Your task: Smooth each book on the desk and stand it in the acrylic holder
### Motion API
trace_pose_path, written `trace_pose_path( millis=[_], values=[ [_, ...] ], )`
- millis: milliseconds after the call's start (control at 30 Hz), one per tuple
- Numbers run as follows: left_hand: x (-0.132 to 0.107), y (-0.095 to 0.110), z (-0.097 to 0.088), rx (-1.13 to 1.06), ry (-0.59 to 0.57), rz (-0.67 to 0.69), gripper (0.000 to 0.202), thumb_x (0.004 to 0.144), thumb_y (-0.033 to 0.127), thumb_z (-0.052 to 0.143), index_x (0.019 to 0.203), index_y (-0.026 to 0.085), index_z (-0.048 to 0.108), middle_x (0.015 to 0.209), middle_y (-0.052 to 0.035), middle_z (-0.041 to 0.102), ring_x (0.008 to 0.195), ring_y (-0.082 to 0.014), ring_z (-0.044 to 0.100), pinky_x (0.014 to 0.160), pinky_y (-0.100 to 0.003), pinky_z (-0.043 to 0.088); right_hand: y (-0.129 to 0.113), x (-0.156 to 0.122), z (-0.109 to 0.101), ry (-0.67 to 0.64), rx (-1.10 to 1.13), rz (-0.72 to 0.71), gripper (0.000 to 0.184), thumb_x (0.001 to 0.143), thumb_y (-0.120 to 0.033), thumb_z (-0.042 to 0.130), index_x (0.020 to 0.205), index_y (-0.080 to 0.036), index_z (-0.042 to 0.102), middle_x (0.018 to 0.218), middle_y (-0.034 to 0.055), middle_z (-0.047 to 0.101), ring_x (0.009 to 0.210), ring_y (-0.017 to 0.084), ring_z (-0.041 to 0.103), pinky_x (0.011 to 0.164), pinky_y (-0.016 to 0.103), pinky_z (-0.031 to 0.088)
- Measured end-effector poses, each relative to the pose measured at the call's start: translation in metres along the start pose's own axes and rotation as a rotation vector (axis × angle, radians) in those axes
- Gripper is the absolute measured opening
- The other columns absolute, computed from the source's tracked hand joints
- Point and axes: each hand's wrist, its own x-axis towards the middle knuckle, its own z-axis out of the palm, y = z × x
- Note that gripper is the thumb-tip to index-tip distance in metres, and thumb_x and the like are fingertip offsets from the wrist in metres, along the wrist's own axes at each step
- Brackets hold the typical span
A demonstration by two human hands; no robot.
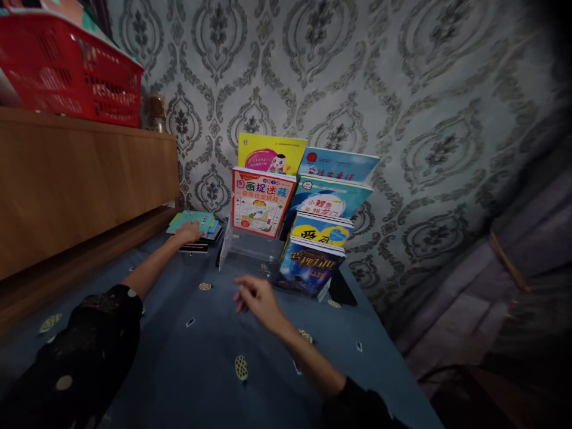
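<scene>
Over a dark blue cloth (pixel 179 369) by a grey-patterned wall (pixel 375 113), the left hand (pixel 190 231) rests on a teal book (pixel 202 218) topping a small stack (pixel 195 247); whether it grips is unclear. The right hand (pixel 260 301), half-curled, empty, is before a clear rack (pixel 226 249) of upright books (pixel 263 205).

Book rack (pixel 226 245) looked clear, glossy plastic. Picture books (pixel 263 205) had smooth paper covers. Cloth covering (pixel 179 369) looked matt. Cabinet (pixel 80 179) showed smooth wood. Basket (pixel 67 71) was plastic.
</scene>
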Motion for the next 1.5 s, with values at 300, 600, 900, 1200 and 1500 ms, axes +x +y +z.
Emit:
trace_pose_path(
  millis=[300,600,900,1200,1500],
  values=[
    [0.018,-0.025,0.063,0.402,-0.060,0.015,0.056,0.094,0.035,0.049,0.145,0.015,0.037,0.153,-0.0198,0.038,0.146,-0.0348,0.023,0.113,-0.057,0.023,0.084,-0.029,0.041,-0.019,0.146,0.174,0.047,0.080,-0.057,0.056,0.102,-0.015,0.060,0.072,-0.0007,0.061,0.050,0.011,0.058,0.047,0.023,0.043],
    [0.030,-0.044,0.071,0.539,-0.091,0.123,0.047,0.097,0.034,0.044,0.140,0.016,0.042,0.140,-0.0223,0.050,0.130,-0.0380,0.044,0.100,-0.063,0.035,0.083,-0.030,0.041,-0.042,0.071,0.140,0.042,0.086,-0.052,0.052,0.099,-0.015,0.066,0.074,0.0017,0.062,0.052,0.009,0.056,0.047,0.020,0.042],
    [0.024,-0.041,0.064,0.597,-0.119,0.224,0.044,0.086,0.011,0.049,0.129,0.006,0.049,0.119,-0.0276,0.062,0.111,-0.0385,0.061,0.094,-0.053,0.042,0.085,-0.031,0.041,-0.033,0.054,0.113,0.040,0.088,-0.051,0.052,0.101,-0.016,0.067,0.075,0.0023,0.064,0.052,0.010,0.057,0.047,0.021,0.043],
    [0.005,-0.047,0.032,0.555,-0.096,0.165,0.033,0.093,0.013,0.037,0.118,0.011,0.058,0.105,-0.0204,0.070,0.102,-0.0323,0.066,0.088,-0.041,0.046,0.088,-0.030,0.041,-0.038,0.039,0.069,0.035,0.086,-0.043,0.050,0.099,-0.015,0.066,0.072,0.0014,0.063,0.051,0.009,0.056,0.048,0.021,0.044],
    [-0.009,-0.067,-0.002,0.501,-0.041,0.096,0.037,0.099,0.041,0.035,0.110,0.020,0.063,0.109,-0.0102,0.071,0.103,-0.0266,0.064,0.083,-0.030,0.045,0.090,-0.027,0.041,-0.042,0.042,0.072,0.035,0.086,-0.044,0.051,0.100,-0.016,0.066,0.073,0.0008,0.064,0.052,0.009,0.058,0.049,0.021,0.045]
  ],
)
